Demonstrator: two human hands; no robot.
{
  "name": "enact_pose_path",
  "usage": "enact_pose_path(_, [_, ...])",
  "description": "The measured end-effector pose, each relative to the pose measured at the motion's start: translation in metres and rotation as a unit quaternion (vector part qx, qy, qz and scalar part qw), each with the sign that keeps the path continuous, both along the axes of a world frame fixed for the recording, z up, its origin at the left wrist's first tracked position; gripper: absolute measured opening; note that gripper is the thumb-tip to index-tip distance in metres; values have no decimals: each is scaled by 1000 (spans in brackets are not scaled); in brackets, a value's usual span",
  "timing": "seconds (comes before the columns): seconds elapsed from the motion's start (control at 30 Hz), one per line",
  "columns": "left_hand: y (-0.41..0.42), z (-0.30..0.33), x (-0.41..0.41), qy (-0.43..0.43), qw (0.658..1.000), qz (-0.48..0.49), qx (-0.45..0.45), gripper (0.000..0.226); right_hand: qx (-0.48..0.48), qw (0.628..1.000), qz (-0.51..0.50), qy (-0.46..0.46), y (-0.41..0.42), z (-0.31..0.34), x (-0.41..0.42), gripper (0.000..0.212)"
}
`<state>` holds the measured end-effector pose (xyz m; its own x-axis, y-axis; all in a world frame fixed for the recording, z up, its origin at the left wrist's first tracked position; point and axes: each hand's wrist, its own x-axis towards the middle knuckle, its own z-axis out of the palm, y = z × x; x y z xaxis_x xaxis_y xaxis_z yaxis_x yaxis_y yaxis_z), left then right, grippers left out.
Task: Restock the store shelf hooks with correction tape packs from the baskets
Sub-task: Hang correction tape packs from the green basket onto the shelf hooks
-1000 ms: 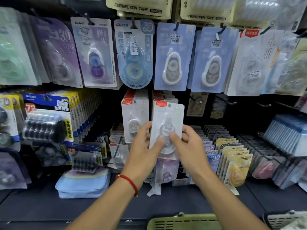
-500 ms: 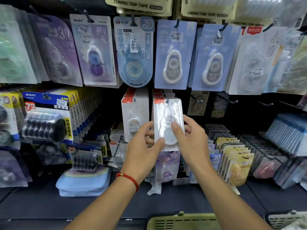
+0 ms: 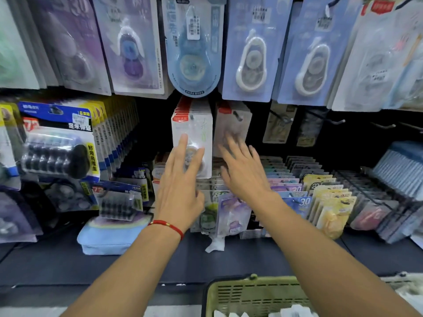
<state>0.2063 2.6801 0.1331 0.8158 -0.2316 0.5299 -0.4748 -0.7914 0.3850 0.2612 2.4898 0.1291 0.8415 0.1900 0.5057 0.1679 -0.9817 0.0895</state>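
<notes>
Shelf hooks [image 3: 238, 115], open hands [image 3: 180, 179] perhaps touching packs [image 3: 194, 136].

I'm seeing white correction tape packs [image 3: 192, 143] with red top tabs, and above them pale blue cards [image 3: 249, 49] holding white dispensers. A purple card [image 3: 132, 44] hangs further left. There's a thin red bracelet [image 3: 168, 226] with a gold bead, an olive-green slatted basket [image 3: 254, 294], yellow packs [image 3: 332, 202] (printed "30") and a light blue pouch [image 3: 109, 236].

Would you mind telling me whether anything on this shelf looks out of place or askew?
A crumpled white scrap lies loose on the dark shelf below the boxed packs, and a light blue pouch lies flat beneath the hanging stock. The hung packs look straight.
</notes>
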Motion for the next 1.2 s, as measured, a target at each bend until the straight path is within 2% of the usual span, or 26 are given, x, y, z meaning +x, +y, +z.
enact_pose_path(0.2, [5, -6, 4, -12, 1000, -20, -2, 100, -13, 997, -38, 65, -2, 13, 50, 73])
enact_pose_path(0.37, [9, -12, 7, -44, 999, -28, 11, 100, -13, 997, -19, 77, -9, 16, 53, 79])
enact_pose_path(0.47, [10, -10, 4, -53, 998, -28, 24, 92, 8, 998, 8, 58, -21, 10, 19, 64])
enact_pose_path(0.57, [11, -9, -8, -72, 996, -19, 45, 81, 76, 993, 61, 67, -43, -12, -41, 45])
enact_pose_path(0.63, [12, -13, -20, -83, 994, -50, 58, 71, 118, 986, 81, 85, -63, -35, -89, 32])
enact_pose_path(0.7, [11, -26, -36, -42, 990, -108, 75, 61, 144, 975, 68, 154, -81, -62, -134, 24])
enact_pose_path(0.8, [3, -60, -72, 60, 967, -188, 163, 48, 90, 925, 50, 365, -96, -111, -185, 24])
enact_pose_path(0.87, [-7, -90, -100, 137, 927, -227, 265, 46, 50, 872, 47, 485, -96, -153, -214, 31])
enact_pose_path(0.93, [-18, -125, -126, 212, 870, -254, 365, 49, 33, 825, 47, 562, -90, -196, -241, 46])
enact_pose_path(1.0, [-29, -158, -151, 281, 819, -270, 421, 53, 17, 792, 54, 608, -82, -234, -266, 62])
enact_pose_path(1.07, [-37, -183, -172, 323, 792, -276, 439, 53, -2, 783, 57, 619, -74, -262, -286, 71])
enact_pose_path(1.13, [-41, -200, -184, 360, 791, -262, 419, 50, -4, 796, 51, 603, -72, -278, -295, 70])
enact_pose_path(1.2, [-44, -206, -188, 392, 802, -236, 385, 47, 36, 801, 38, 597, -77, -279, -294, 62])
